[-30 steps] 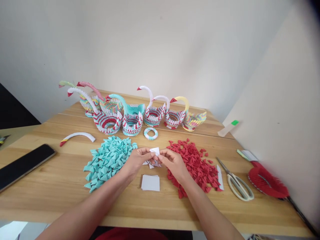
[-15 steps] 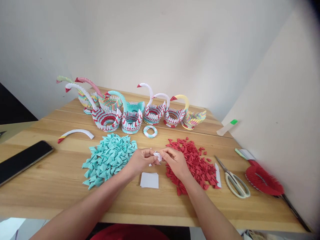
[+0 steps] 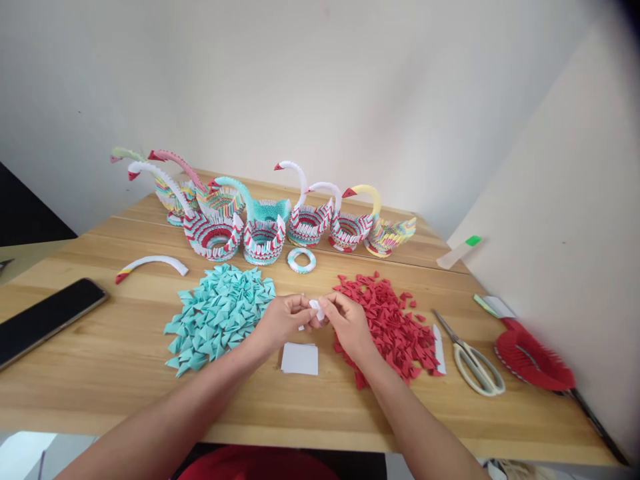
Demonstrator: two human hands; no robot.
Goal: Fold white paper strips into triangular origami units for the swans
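Between my two hands is a small piece of white paper (image 3: 317,308), partly hidden by the fingers. My left hand (image 3: 285,321) pinches it from the left, and my right hand (image 3: 349,320) grips its right side with thumb and finger. Just below them on the table lies a stack of white paper sheets (image 3: 299,359). A heap of folded turquoise paper triangles (image 3: 220,320) spreads to the left of my left hand. Red paper triangles (image 3: 393,327) are piled beside and partly behind my right hand.
Several paper swans (image 3: 214,237) stand along the back, with a white-turquoise ring (image 3: 301,261) before them. A white curved neck piece (image 3: 155,260) and a phone (image 3: 47,320) lie left. Scissors (image 3: 477,363) and a red folded-paper object (image 3: 533,360) lie right.
The white paper has turned slightly between my fingers. Both hands stay nearly in place, and the view has shifted a little.
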